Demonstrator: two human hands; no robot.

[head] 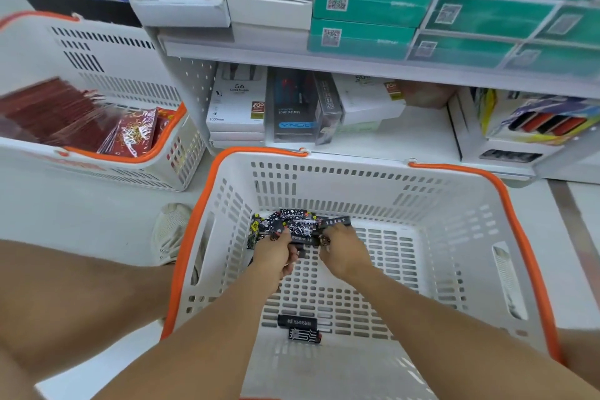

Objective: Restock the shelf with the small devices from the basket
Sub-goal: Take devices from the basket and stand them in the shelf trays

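While two black devices (300, 328) lie loose at 6 o'clock on the white basket (454, 204) floor, the left hand (272, 256) and right hand (341, 253) each clutch the patterned device pile (285, 224) at 11 o'clock, below the shelf (389, 143)

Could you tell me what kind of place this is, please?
Probably a small electronics or convenience shop: white metal shelves stacked with teal cardboard boxes and boxed charging cables, plus white plastic shopping baskets with orange rims.

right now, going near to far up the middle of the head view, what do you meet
two loose small devices → both hands, left hand and right hand, gripping the device pile → basket far wall → bottom shelf boxes → teal boxes
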